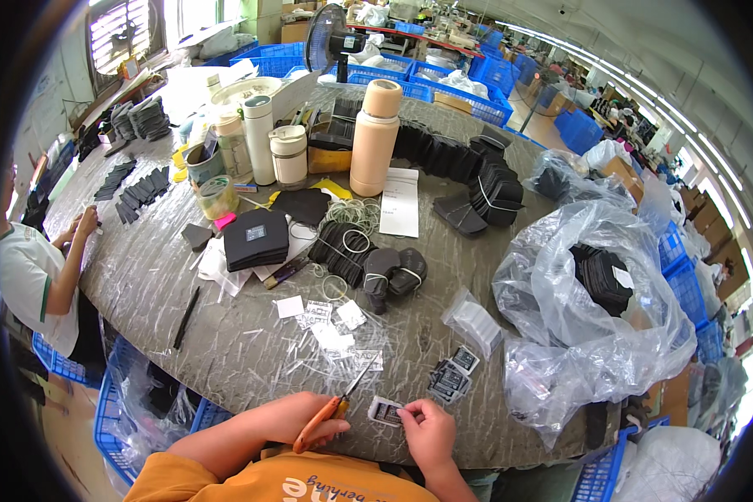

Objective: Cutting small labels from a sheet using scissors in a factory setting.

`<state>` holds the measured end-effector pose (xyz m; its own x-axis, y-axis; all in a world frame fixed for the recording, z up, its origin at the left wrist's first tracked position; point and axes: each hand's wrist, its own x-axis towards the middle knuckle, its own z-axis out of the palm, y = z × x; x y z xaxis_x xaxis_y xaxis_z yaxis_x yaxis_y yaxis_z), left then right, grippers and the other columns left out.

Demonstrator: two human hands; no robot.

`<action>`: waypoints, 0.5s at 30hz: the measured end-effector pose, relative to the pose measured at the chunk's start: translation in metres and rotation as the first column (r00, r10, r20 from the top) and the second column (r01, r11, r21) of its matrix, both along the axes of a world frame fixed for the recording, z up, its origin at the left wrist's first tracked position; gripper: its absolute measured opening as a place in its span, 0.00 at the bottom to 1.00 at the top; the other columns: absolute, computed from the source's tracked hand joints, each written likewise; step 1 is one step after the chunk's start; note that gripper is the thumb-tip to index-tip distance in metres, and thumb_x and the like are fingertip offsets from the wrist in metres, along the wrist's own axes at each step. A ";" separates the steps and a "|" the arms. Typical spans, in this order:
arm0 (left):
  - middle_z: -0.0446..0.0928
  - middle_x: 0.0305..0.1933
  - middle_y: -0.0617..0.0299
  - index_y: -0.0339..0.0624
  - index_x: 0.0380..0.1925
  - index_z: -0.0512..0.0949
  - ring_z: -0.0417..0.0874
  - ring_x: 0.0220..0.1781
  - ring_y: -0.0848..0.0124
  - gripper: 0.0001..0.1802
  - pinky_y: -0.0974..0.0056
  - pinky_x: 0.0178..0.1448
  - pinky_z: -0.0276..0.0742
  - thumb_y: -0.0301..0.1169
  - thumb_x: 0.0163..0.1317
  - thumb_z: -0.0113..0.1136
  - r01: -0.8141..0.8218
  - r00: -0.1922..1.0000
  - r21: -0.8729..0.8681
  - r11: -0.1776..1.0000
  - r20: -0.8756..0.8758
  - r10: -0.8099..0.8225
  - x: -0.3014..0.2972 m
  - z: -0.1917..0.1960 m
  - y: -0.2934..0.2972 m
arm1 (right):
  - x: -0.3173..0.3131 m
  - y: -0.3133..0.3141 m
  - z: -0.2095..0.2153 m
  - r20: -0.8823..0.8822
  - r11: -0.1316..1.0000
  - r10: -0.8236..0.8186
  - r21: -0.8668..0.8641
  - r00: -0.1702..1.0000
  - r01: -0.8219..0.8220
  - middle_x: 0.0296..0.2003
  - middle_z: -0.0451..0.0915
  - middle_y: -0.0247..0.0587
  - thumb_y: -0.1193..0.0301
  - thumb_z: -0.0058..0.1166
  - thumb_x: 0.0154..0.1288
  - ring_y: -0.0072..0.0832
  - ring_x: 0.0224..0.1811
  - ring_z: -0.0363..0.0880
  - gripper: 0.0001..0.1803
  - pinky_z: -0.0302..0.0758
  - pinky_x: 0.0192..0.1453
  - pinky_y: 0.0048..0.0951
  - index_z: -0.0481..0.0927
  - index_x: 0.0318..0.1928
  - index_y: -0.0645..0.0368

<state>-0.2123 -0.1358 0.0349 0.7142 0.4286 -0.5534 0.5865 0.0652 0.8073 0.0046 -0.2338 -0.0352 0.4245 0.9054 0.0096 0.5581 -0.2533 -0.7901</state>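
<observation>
My left hand (297, 416) is closed round orange-handled scissors (317, 420), whose blades point away over the table toward paper scraps. Between the fingertips of my right hand (429, 429) is a small black label with a pale border (384, 412), near the table's front edge. Just beyond that hand lies a loose pile of similar black labels (450, 381). White paper scraps and thin trimmed strips (330, 336) are scattered ahead of the scissors.
A large clear plastic bag (544, 335) holding black pieces (602, 280) stands at right. Bundled black pieces (347, 251), bottles, including a peach one (375, 142), and a fan (326, 40) stand farther back. At the left edge a co-worker (38, 272) sits at the table.
</observation>
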 end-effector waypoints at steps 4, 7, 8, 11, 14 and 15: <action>0.78 0.20 0.61 0.38 0.28 0.75 0.80 0.20 0.70 0.19 0.66 0.26 0.74 0.45 0.64 0.52 0.028 0.999 0.090 0.996 0.026 -0.030 -0.001 -0.005 0.000 | 0.006 0.001 0.002 0.120 0.977 0.038 0.202 0.992 -0.062 0.21 0.76 0.35 0.77 0.63 0.50 0.18 0.19 0.70 0.07 0.67 0.23 0.21 0.77 0.27 0.63; 0.79 0.22 0.58 0.37 0.27 0.75 0.80 0.23 0.66 0.23 0.62 0.29 0.74 0.48 0.64 0.49 0.083 0.996 0.052 0.995 -0.015 -0.083 0.001 -0.002 0.000 | 0.012 0.000 0.009 -0.340 0.997 -0.080 -0.031 0.937 0.074 0.23 0.75 0.29 0.78 0.62 0.53 0.14 0.20 0.69 0.05 0.66 0.24 0.17 0.77 0.28 0.62; 0.79 0.23 0.55 0.36 0.26 0.76 0.80 0.25 0.63 0.25 0.61 0.30 0.74 0.49 0.65 0.48 0.147 0.988 0.073 0.986 0.029 -0.150 0.001 -0.006 0.001 | 0.014 0.003 0.012 -0.342 0.997 -0.079 -0.030 0.936 0.074 0.23 0.75 0.29 0.78 0.62 0.53 0.14 0.20 0.69 0.05 0.66 0.24 0.17 0.77 0.28 0.62; 0.79 0.26 0.52 0.34 0.28 0.73 0.81 0.29 0.59 0.26 0.59 0.34 0.73 0.50 0.66 0.45 0.238 0.968 0.083 0.968 0.066 -0.244 0.001 -0.009 0.002 | 0.018 0.016 0.018 -0.692 0.980 -0.056 0.100 0.720 0.172 0.25 0.76 0.28 0.79 0.59 0.58 0.11 0.25 0.70 0.04 0.66 0.31 0.12 0.77 0.32 0.64; 0.77 0.27 0.49 0.34 0.29 0.70 0.78 0.30 0.54 0.27 0.56 0.36 0.71 0.51 0.67 0.42 0.280 0.951 0.079 0.957 0.116 -0.288 0.004 -0.018 0.003 | 0.018 0.026 0.024 -0.747 0.958 -0.055 0.147 0.663 0.245 0.26 0.76 0.29 0.79 0.59 0.58 0.11 0.26 0.70 0.04 0.67 0.32 0.12 0.76 0.32 0.64; 0.78 0.26 0.49 0.33 0.28 0.73 0.79 0.30 0.56 0.28 0.58 0.35 0.72 0.52 0.66 0.43 0.314 0.942 0.122 0.942 0.089 -0.325 0.005 -0.021 0.004 | 0.017 0.029 0.025 -0.749 0.958 -0.051 0.150 0.661 0.244 0.26 0.76 0.29 0.79 0.59 0.58 0.11 0.26 0.70 0.04 0.67 0.32 0.12 0.76 0.32 0.64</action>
